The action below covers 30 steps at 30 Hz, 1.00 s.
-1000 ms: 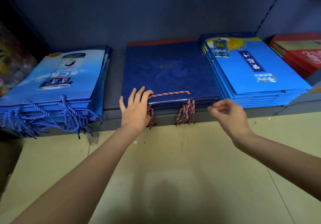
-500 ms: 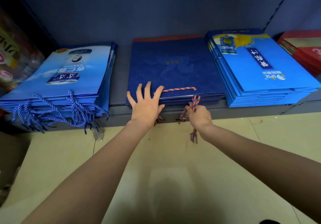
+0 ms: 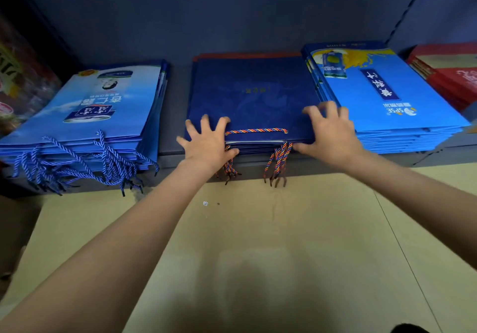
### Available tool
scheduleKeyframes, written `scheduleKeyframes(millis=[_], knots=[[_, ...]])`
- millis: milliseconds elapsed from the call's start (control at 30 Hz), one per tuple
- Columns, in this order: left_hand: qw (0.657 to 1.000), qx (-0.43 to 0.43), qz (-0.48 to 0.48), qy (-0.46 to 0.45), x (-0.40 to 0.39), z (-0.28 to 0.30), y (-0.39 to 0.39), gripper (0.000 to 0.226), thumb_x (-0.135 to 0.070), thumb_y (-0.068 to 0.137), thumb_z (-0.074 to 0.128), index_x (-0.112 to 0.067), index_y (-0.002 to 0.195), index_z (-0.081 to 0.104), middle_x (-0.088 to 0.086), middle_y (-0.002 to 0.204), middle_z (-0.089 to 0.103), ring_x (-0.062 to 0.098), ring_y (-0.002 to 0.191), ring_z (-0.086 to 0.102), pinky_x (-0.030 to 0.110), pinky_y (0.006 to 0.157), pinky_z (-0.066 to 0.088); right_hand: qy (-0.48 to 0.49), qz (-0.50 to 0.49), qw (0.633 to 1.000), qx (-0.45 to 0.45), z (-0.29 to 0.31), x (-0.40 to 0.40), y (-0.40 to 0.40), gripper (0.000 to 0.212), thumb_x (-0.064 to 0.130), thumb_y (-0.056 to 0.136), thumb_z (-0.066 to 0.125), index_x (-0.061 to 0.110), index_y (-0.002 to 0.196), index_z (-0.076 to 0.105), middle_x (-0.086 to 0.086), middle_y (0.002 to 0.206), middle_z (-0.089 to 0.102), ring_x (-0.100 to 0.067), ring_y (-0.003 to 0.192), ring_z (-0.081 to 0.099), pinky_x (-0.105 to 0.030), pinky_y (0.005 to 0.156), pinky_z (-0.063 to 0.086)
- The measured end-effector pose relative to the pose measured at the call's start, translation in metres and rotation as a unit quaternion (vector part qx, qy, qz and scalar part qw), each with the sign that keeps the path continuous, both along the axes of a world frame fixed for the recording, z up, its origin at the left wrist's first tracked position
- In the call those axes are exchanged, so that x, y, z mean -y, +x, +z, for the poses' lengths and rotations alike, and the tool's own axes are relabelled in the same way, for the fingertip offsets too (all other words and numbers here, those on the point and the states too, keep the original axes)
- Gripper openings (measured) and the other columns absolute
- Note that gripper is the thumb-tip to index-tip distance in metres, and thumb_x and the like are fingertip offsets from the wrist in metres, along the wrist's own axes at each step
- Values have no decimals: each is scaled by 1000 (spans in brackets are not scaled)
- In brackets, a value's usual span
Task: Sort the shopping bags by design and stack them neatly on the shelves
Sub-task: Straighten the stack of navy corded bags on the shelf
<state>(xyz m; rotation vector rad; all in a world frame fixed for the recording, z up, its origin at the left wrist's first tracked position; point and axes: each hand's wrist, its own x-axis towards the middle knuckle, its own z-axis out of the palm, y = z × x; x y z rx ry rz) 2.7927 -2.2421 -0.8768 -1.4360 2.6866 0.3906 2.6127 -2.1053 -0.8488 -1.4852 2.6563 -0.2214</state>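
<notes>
Head view is showing both hands lying on the navy stack (image 3: 254, 97) at the middle of the shelf's (image 3: 175, 105) front edge. The left hand (image 3: 207, 143) is pressing its front left corner with spread fingers, the thumb reaching down across the stack's front edge. The right hand (image 3: 331, 132) is gripping the front right corner, bent fingers on top and the thumb against the front edge. A multicoloured cord (image 3: 255, 130) is lying along the top bag between the hands; more cords are hanging over the shelf edge, partly covered by the left hand. How many bags the stack is holding is hard to tell. A pale blue stack (image 3: 85, 110) is sitting toward the shelf's left end, its blue cords spilling over the front edge, its left side cut off by the frame. A bright blue stack (image 3: 387, 92) is touching the navy one on the right. Red bags (image 3: 449, 74) at the right end are running out of view.
</notes>
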Motion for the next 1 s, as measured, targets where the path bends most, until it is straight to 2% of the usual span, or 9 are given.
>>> scheduleKeyframes(millis=[67, 133, 267, 400, 600, 800, 1000], knots=[[997, -4, 45, 59, 8, 9, -1, 73, -49, 78, 69, -35, 135, 26, 10, 154, 5, 48, 139, 2, 64, 106, 22, 108, -35, 985, 131, 9, 5, -18, 89, 35, 73, 78, 21, 145, 26, -18, 138, 32, -37, 124, 39, -40, 101, 36], [991, -1, 69, 110, 17, 14, -3, 77, -45, 72, 77, -33, 131, 28, 13, 154, 2, 51, 136, 11, 60, 105, 29, 134, -17, 974, 180, 11, 12, -28, 95, 26, 73, 80, 22, 147, 21, -16, 143, 36, -33, 127, 41, -35, 98, 37], [983, 32, 107, 148, 30, 14, -3, 98, -49, 63, 82, -32, 137, 20, 22, 151, 3, 47, 126, 38, 52, 100, 40, 124, 15, 981, 147, 13, 28, -35, 92, 19, 74, 79, 19, 147, 24, -11, 147, 38, -30, 132, 37, -34, 101, 34], [984, 53, 102, 136, 31, 14, 1, 119, -56, 61, 79, -32, 148, 1, 21, 141, 21, 43, 122, 43, 46, 97, 41, 154, 17, 974, 165, 8, 32, -38, 97, 21, 75, 79, 24, 149, 16, -14, 145, 38, -33, 130, 39, -38, 101, 37], [983, 105, 59, 140, 36, 24, 0, 128, -53, 63, 80, -27, 149, -12, 24, 143, 18, 41, 127, 39, 44, 99, 39, 163, -6, 972, 168, 2, 34, -29, 111, 18, 73, 80, 34, 150, 1, -24, 141, 28, -41, 121, 45, -39, 97, 40], [987, 135, 13, 80, 34, 23, 4, 123, -36, 70, 81, -27, 150, -11, 24, 137, 22, 37, 113, 51, 39, 89, 45, 140, -24, 978, 154, -7, 31, -33, 109, 17, 71, 81, 28, 150, 7, -19, 133, 48, -37, 115, 50, -41, 92, 45], [984, 161, -15, 76, 41, 19, 5, 124, -29, 71, 82, -28, 149, -15, 25, 140, 19, 39, 114, 50, 42, 91, 45, 183, -14, 970, 159, -1, 34, -38, 114, 17, 72, 81, 26, 151, -2, -18, 133, 48, -35, 108, 56, -40, 89, 48]])
